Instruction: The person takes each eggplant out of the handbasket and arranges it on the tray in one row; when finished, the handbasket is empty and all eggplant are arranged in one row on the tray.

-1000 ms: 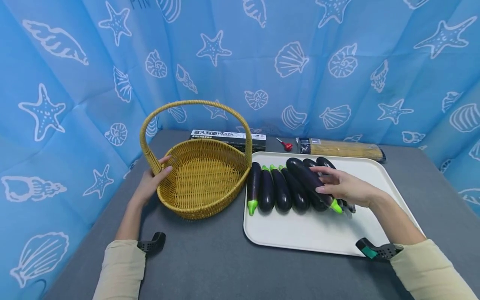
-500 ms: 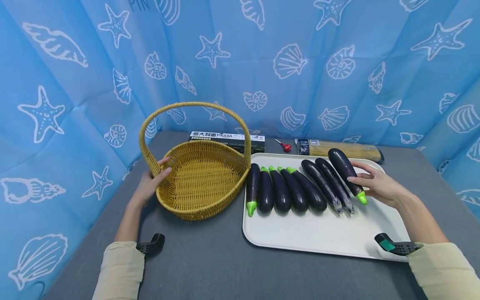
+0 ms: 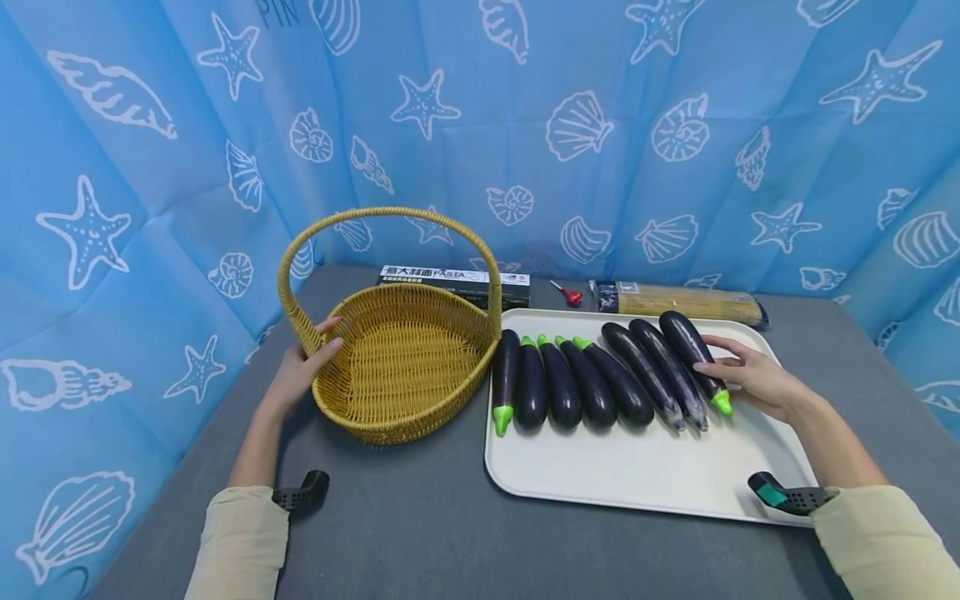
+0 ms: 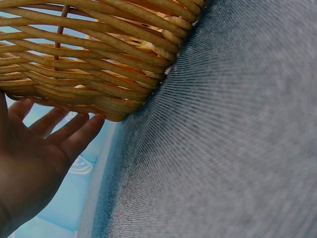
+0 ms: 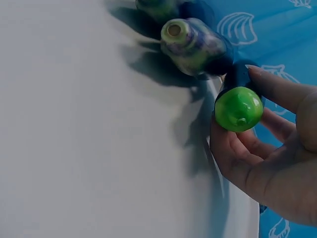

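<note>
My right hand (image 3: 753,379) holds a dark purple eggplant (image 3: 686,342) with a bright green stem end, between thumb and fingers. It lies at the right end of a row of several eggplants (image 3: 562,383) on the white tray (image 3: 600,467). In the right wrist view, the green end (image 5: 238,110) points at the camera, with my fingers curled under the eggplant and my thumb on top. My left hand (image 3: 296,371) grips the left rim of a yellow wicker basket (image 3: 412,358), near the foot of its tall handle. In the left wrist view, the fingers lie against the woven side (image 4: 99,59).
Behind the basket lies a black and white pasta box (image 3: 457,279). A red lollipop-like item (image 3: 573,297) and a long pack of dry noodles (image 3: 682,300) lie behind the tray. A blue shell-patterned curtain (image 3: 480,125) hangs behind the grey tabletop (image 3: 405,517).
My right hand has carried the eggplant rightward from above the row and lowered it onto the tray at the row's right end. The left hand and the basket have stayed in place.
</note>
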The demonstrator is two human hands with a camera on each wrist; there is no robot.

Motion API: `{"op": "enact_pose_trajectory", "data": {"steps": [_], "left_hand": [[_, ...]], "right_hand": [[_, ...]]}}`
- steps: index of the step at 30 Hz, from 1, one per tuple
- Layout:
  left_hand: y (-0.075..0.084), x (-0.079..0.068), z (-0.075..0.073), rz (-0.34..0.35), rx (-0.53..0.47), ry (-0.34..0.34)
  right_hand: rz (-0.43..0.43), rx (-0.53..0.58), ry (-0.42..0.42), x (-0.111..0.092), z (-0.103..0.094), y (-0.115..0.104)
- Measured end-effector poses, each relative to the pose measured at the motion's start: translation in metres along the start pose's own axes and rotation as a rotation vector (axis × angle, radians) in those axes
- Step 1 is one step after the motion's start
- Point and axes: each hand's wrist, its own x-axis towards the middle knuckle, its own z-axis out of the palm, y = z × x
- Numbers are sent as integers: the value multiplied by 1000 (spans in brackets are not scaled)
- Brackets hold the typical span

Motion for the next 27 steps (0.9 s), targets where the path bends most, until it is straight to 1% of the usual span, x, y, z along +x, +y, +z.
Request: {"op": "enact_pose_trajectory", "data": {"steps": [6, 12, 15, 17, 21, 23, 27], "left_hand": [[-2, 2, -1, -11, -13, -13], [-1, 1, 0, -6, 5, -6], [-1, 1, 0, -2, 14, 1], [-1, 0, 0, 1, 14, 3], [-3, 1, 0, 3, 19, 11], [-3, 1, 0, 4, 21, 10], [-2, 0, 0, 5, 24, 9]], "right_hand": [[7, -70, -26, 0, 5, -4], [22, -158, -46, -2, 11, -11], [27, -212, -29, -3, 15, -15], [28, -231, 2, -4, 17, -16], [17, -236, 55, -3, 20, -17], [21, -233, 62, -3, 20, -17], [40, -237, 45, -2, 15, -15]]}}
